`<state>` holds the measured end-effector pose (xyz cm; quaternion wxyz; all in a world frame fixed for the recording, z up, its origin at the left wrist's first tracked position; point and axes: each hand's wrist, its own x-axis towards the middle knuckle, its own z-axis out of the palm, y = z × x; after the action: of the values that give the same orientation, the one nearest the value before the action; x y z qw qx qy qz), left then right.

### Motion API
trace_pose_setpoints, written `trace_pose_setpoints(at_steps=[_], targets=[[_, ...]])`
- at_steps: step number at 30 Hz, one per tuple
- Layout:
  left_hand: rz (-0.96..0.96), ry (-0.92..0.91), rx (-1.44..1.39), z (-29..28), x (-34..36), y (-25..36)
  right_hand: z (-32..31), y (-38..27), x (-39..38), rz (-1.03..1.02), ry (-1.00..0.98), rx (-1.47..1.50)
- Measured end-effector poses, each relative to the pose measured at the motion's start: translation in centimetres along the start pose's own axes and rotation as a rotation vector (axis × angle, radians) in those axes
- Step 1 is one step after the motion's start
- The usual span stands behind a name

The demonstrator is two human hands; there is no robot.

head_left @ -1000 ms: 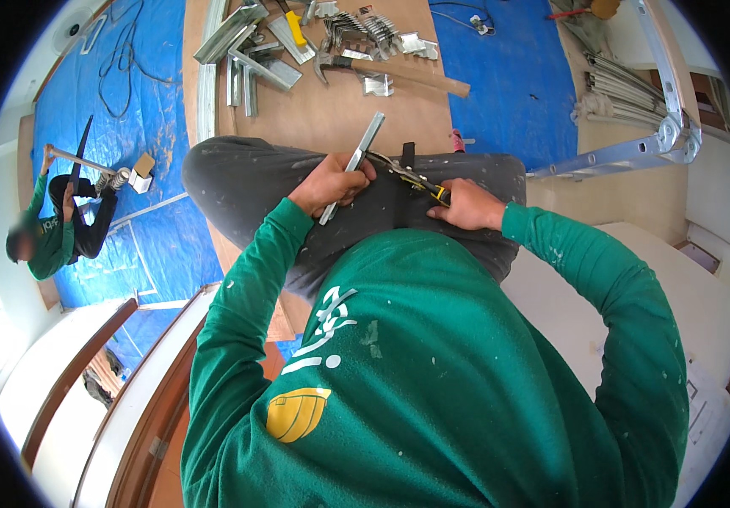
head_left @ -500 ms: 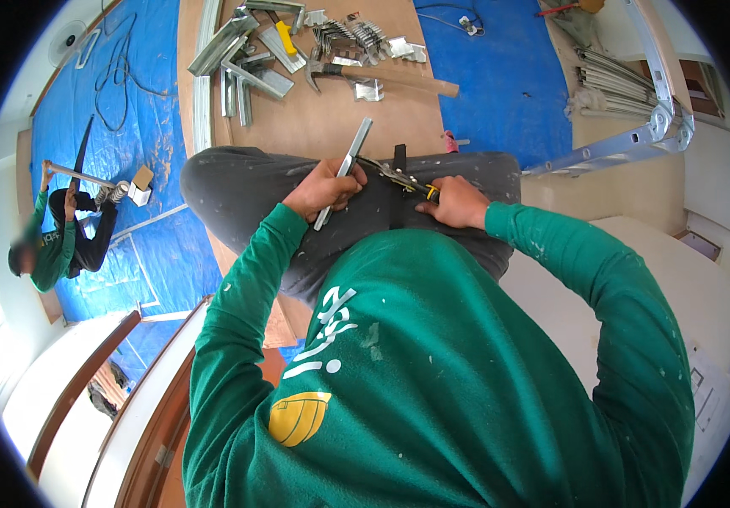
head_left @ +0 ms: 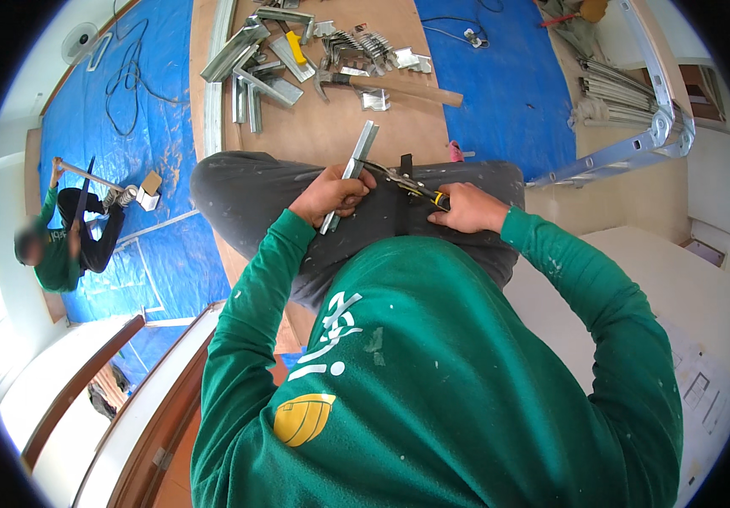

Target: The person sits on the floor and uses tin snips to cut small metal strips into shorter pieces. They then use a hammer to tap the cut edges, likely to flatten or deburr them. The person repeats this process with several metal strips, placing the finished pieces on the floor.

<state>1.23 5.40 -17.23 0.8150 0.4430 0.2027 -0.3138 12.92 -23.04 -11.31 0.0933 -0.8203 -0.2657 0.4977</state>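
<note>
My left hand (head_left: 334,193) is closed around a short silver metal channel (head_left: 362,149), held tilted above my lap. My right hand (head_left: 472,208) grips the yellow-and-black handles of a pair of tin snips (head_left: 414,185). The snips point left, and their jaws meet the channel's edge just beside my left fingers. Whether the jaws have the metal between them is too small to tell. Both hands are over my dark grey trousers (head_left: 255,190).
Ahead lies a wooden board (head_left: 331,127) with cut metal channels (head_left: 268,85), several small brackets (head_left: 369,46), a hammer (head_left: 407,86) and a yellow-handled tool (head_left: 295,49). A metal ladder (head_left: 606,158) stands right. A co-worker (head_left: 64,254) sits far left on blue sheeting (head_left: 162,271).
The whole view has shifted slightly. My hands keep hold of the channel and snips in nearly the same place. The co-worker's hand and the long dark blade there have moved a little.
</note>
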Motion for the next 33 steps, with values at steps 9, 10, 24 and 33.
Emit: trace_pose_setpoints(at_steps=[9, 10, 24, 33], targets=[[0.000, -0.003, 0.031, 0.3, -0.4, 0.3, 1.1, -0.3, -1.6, -0.120, 0.238, -0.034], [0.001, -0.005, 0.021, 0.2, -0.4, 0.2, 0.7, -0.8, -2.0, -0.119, 0.248, -0.030], [0.071, -0.035, -0.033, -0.3, 0.2, -0.8, 1.3, -0.6, -0.6, -0.054, 0.270, -0.101], [0.072, -0.011, -0.005, -0.1, 0.2, -0.6, 2.7, 0.2, 1.0, 0.039, 0.234, -0.069]])
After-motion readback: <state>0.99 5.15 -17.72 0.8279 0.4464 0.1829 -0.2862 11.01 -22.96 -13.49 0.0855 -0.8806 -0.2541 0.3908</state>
